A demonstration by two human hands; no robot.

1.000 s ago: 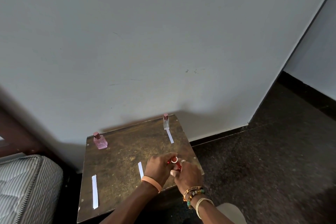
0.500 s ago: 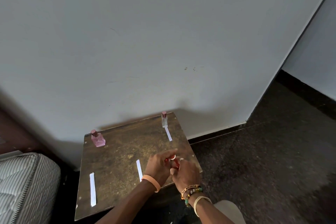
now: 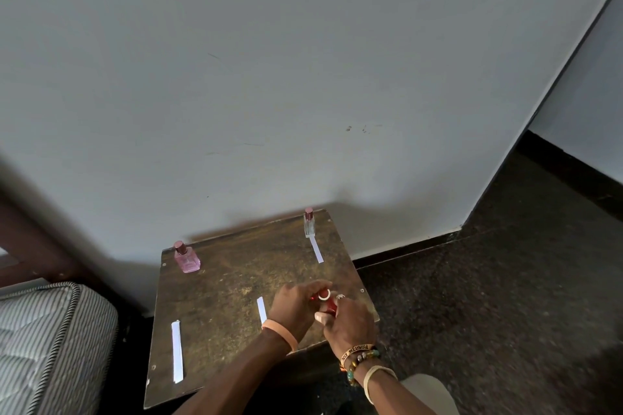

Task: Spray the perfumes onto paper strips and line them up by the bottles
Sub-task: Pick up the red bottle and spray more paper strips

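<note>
- The long paper strip (image 3: 177,350) lies near the front left edge of the table (image 3: 236,280), well apart from any bottle. It looks light, so a brushing sleeve or a draught could push it off.
- The pink bottle (image 3: 187,258) stands upright at the back left corner, close to the edge. A knock to the table could tip it off; no label on it can be read.
- The short strip (image 3: 261,309) lies just beside the left hand (image 3: 293,308), whose wrist could drag it askew.
- The left hand curls its fingers over the top end of the red bottle (image 3: 325,300).
- The clear bottle (image 3: 309,224) stands at the back, with its strip (image 3: 316,249) laid in front of it, touching or nearly so; nothing legible shows.
- The red bottle is held above the front right part of the table with no strip under it. A spray from here would likely wet fingers or wood, and a slip could send it to the floor.
- The right hand (image 3: 350,323) grips the bottle's lower body.
- A woven wristband (image 3: 357,348) on the right wrist bears lettering, too small to read.
</note>
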